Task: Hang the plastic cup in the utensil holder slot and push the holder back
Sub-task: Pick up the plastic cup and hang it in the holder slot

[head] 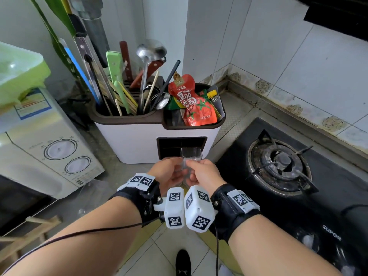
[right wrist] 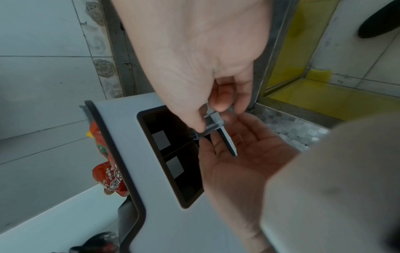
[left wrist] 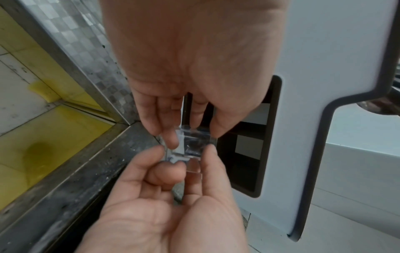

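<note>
While you stood at the counter, both of your hands met just in front of the dark rectangular slot (head: 181,146) in the lower front of the white utensil holder (head: 137,140). The clear plastic cup (head: 191,156) was between them, its far end reaching up to the slot's lower right corner; whether it had caught on the slot's edge could not be told. Your left hand (head: 172,172) pinched the cup from the left, thumb and fingertips (left wrist: 208,150) curled against its transparent wall. Your right hand (head: 201,172) pinched it from above and the right, thumb and forefinger closed on its rim. Neither hand was spread or idle.

You were, by my reading, in the hanging step: the cup was aligned with the opening but not yet seated, and the holder had not been pushed back.

The next move called for a small, square advance, so that the cup's lip could slide into or over the slot's edge without tilting. Because the cup was thin and clear, too hard a squeeze could have flexed it and spoiled the fit. Once it hung, you would have needed to free your hands and press flat on the holder's white front to slide it toward the tiled wall (head: 278,56), keeping clear of the gas burner (head: 279,166) on your right.
</note>
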